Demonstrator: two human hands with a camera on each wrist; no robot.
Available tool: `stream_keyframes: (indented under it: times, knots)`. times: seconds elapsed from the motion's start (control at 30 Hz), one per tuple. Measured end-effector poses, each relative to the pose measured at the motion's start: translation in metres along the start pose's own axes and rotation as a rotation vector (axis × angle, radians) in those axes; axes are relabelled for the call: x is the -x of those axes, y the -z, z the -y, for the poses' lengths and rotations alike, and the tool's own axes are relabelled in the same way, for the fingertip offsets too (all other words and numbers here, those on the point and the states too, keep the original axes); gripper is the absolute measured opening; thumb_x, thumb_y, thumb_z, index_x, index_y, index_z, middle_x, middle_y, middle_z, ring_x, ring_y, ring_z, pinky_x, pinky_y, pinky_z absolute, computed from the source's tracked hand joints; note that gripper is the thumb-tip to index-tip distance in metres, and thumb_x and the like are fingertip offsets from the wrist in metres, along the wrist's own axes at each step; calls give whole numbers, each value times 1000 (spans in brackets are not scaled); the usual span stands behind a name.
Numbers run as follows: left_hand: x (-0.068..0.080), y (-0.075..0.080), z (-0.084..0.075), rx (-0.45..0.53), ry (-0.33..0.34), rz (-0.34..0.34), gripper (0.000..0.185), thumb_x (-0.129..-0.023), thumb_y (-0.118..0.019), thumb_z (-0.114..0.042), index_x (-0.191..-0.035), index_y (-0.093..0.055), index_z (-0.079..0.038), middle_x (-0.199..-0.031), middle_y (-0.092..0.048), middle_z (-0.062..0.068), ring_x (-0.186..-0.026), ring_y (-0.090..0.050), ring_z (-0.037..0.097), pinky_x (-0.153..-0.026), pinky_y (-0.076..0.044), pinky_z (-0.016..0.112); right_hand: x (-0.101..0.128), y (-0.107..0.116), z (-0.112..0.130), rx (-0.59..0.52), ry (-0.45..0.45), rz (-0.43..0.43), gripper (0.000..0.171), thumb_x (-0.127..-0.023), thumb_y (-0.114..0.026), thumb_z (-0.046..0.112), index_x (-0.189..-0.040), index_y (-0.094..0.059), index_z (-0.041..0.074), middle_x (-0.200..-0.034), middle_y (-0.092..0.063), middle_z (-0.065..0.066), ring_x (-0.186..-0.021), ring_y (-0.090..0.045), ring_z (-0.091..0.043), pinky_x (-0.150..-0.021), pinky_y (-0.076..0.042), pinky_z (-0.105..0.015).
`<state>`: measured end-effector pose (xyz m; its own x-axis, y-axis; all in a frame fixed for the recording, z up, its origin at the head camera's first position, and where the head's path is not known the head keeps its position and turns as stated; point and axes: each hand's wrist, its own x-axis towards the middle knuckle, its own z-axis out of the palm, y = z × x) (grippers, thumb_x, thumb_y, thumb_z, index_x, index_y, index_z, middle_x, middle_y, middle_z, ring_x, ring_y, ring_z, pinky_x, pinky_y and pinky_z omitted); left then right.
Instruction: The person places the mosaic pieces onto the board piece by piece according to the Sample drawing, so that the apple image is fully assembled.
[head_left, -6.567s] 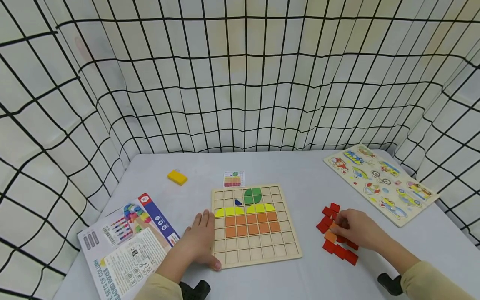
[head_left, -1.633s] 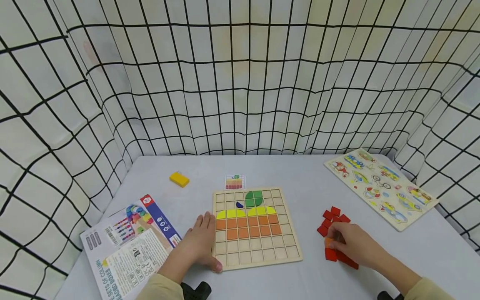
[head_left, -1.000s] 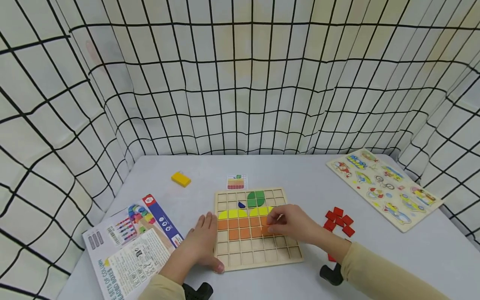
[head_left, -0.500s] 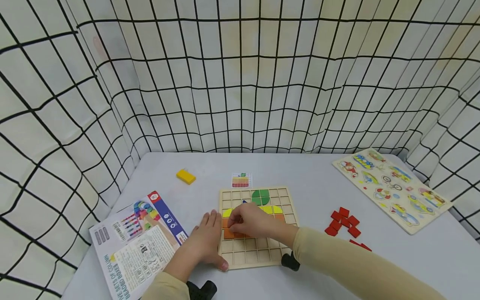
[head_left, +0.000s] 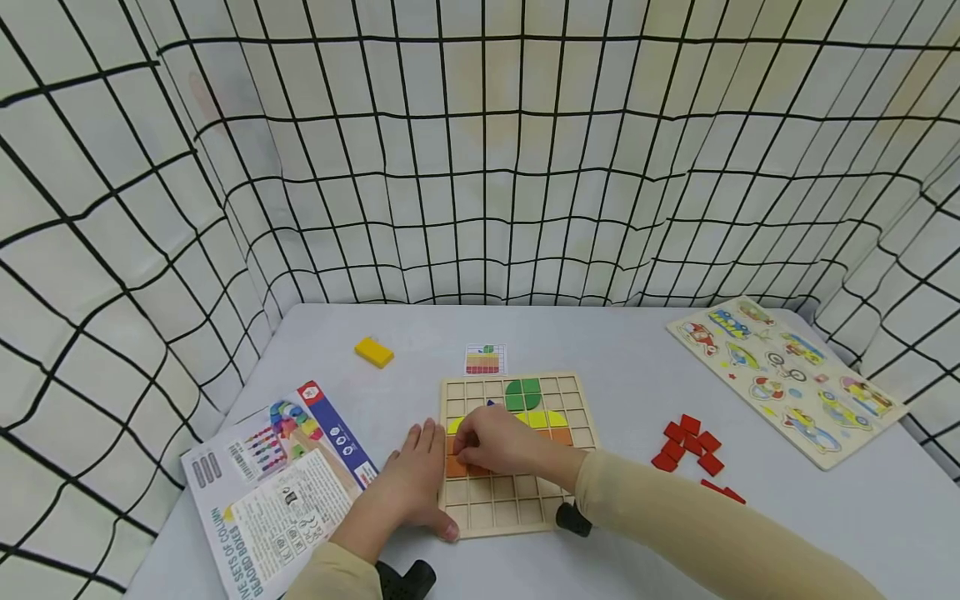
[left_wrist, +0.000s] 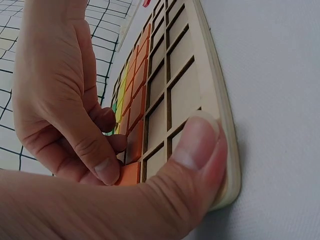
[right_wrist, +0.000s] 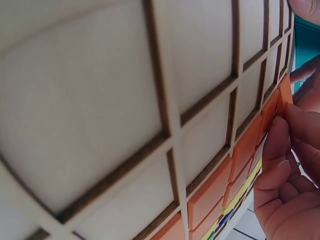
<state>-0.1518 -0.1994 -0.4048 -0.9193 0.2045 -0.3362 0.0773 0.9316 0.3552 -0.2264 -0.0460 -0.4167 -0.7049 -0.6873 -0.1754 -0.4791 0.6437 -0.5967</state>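
Orange tile (left_wrist: 131,173) is being pinched by the right hand (head_left: 491,442) into the grid board's (head_left: 577,492) left column; left hand (head_left: 408,487) lying flat, bracing the board; next, pressing it flush.

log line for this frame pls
left hand: steadies grid board | right hand: pinches orange tile at board's left edge | red tiles: loose on table

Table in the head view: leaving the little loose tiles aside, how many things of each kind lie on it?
Puzzle boards: 2 (grid board, vehicle puzzle)
Printed booklet: 1
Yellow block: 1
Pattern card: 1
Total: 5
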Motion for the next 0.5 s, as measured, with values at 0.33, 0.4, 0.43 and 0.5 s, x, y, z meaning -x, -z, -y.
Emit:
stream_keyframes:
  times: [0.33,0.4,0.43,0.5]
  knots:
    - [0,-1,0,-2,6,8,130,-61,-99,-40,-154,-27,14,-165,-21,34,-153,-19,53,-114,-34,70,-1,-1,5,56,-7,8,5,-93,-75,11,-91,-79,10,-77,-69,6,-69,-55,-5,-68,-50,-14]
    - [-1,-1,1,1,7,7,130,-60,-99,-40,-154,-27,14,-165,-22,34,-153,-19,53,-114,-33,70,0,-1,5,46,-10,1,5,-93,-75,11,-92,-80,10,-79,-71,5,-70,-56,-5,-69,-51,-14]
    - [-1,-1,1,2,7,5,130,-60,-99,-39,-154,-27,14,-165,-22,34,-153,-19,53,-114,-33,71,1,-1,4,40,-11,-4,5,-93,-76,11,-93,-80,10,-81,-72,5,-71,-57,-5,-70,-51,-14]
    - [-1,-1,1,6,9,5,130,-60,-99,-39,-154,-27,14,-165,-22,33,-154,-19,53,-115,-33,70,3,1,3,27,-9,-21,5,-92,-76,13,-94,-80,11,-83,-73,5,-73,-57,-6,-72,-52,-16]
